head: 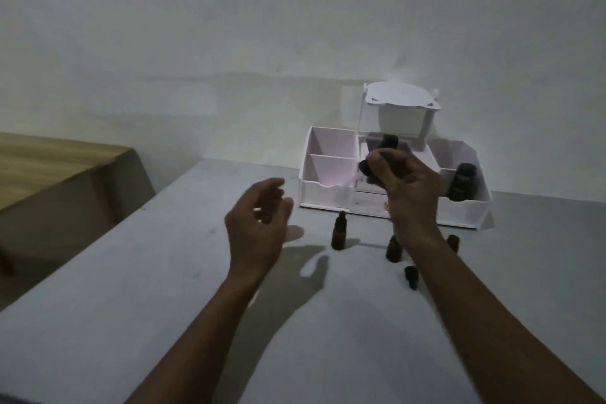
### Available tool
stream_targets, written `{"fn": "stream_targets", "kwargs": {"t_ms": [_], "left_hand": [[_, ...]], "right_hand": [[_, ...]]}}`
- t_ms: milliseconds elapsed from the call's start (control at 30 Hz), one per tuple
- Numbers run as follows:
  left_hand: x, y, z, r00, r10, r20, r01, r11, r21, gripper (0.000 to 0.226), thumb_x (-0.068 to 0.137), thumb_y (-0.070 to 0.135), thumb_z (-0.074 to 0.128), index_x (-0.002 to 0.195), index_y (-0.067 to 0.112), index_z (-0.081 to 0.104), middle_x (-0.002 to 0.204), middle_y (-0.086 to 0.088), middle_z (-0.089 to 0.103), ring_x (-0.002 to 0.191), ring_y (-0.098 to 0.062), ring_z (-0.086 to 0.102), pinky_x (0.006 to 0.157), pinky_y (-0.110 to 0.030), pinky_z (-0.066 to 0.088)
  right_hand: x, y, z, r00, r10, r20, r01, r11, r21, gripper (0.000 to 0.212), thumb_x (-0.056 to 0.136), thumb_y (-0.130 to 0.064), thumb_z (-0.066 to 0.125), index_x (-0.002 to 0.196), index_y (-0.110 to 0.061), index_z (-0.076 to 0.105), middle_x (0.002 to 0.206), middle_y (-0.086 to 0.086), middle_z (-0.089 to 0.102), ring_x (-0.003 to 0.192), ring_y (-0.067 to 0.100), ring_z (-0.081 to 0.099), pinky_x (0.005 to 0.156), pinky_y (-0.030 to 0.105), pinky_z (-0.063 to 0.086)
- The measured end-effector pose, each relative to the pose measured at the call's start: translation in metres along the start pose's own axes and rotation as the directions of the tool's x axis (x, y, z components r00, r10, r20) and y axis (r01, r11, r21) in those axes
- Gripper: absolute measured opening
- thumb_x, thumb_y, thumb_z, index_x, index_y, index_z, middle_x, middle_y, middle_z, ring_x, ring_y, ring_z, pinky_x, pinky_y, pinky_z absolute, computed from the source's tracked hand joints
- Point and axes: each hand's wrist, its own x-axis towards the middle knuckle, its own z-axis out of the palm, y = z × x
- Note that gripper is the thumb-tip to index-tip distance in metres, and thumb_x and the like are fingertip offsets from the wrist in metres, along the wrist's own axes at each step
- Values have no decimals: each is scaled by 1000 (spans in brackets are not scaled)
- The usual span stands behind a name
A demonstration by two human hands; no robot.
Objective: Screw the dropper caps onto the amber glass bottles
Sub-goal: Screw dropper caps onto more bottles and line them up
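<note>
My right hand [405, 188] is raised in front of the white organizer and shut on a dark dropper-capped amber bottle [387, 143], whose black top pokes out above my fingers. My left hand [259, 223] hovers open to its left, holding nothing. On the grey table stand a capped amber bottle [437, 231] and two more amber bottles [393, 248], [453, 241], both partly hidden by my right wrist. A loose black dropper cap [411, 276] lies beside my right forearm. Another dark bottle [462, 182] sits in the organizer's right compartment.
The white organizer [331, 197] with several open compartments and a raised top shelf stands against the wall at the table's far edge. A wooden table [49, 170] sits lower at the left. The grey table's left edge runs diagonally.
</note>
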Motion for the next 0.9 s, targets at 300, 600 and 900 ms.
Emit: {"fn": "stream_targets", "kwargs": {"t_ms": [300, 600, 900], "left_hand": [[27, -65, -35, 895, -425, 134, 429, 903, 0, 76, 70, 34, 89, 137, 35, 52, 134, 6, 57, 110, -11, 58, 81, -27, 51], [22, -69, -31, 865, -416, 279, 424, 905, 34, 65, 73, 22, 88, 131, 25, 60, 120, 8, 66, 99, -6, 64, 67, -11, 48], [24, -70, -30, 873, -406, 268, 391, 914, 110, 44, 86, 21, 77, 126, 31, 62, 105, 17, 61, 91, -2, 61, 67, -13, 44]], "right_hand": [[10, 3, 85, 998, -23, 60, 24, 1000, -2, 18, 88, -24, 72, 103, -14, 73, 90, -3, 76, 86, 11, 73, 80, 35, 61], [16, 14, 106, 991, -58, 117, 62, 998, -26, 8, 88, -21, 73, 96, -20, 72, 85, -2, 75, 81, 11, 74, 81, 38, 61], [16, 27, 121, 974, -77, 213, 110, 983, -150, 19, 87, -29, 72, 98, -13, 75, 81, -6, 75, 76, 2, 71, 72, 11, 53]]}}
